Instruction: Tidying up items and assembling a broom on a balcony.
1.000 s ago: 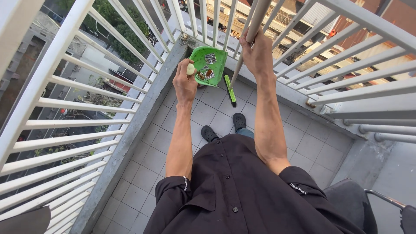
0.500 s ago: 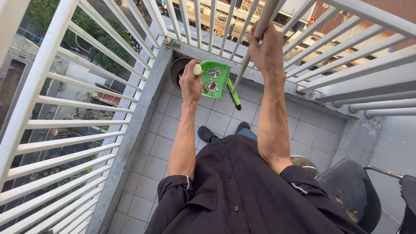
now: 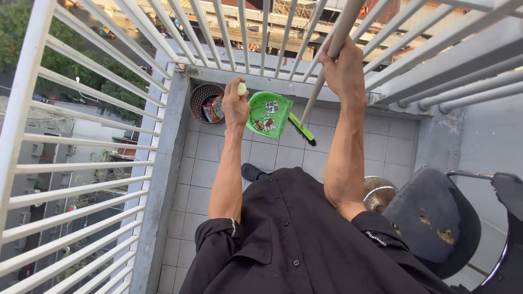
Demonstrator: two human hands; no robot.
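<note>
Green dustpan point(image 3: 268, 113), litter-laden, hangs near the corner basket point(image 3: 206, 102); left hand point(image 3: 235, 106) fingers wrapped round its handle, right hand point(image 3: 343, 68) gripping the broom pole point(image 3: 332, 54)—keep pan level, tip over the basket.

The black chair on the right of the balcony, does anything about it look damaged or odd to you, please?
Yes. The black chair has a seat blotched with several yellowish-brown patches, like wear or dirt. Which it is cannot be told from here.

Green dustpan point(image 3: 268, 114) — white railing point(image 3: 98, 136), black shirt point(image 3: 305, 239).
</note>
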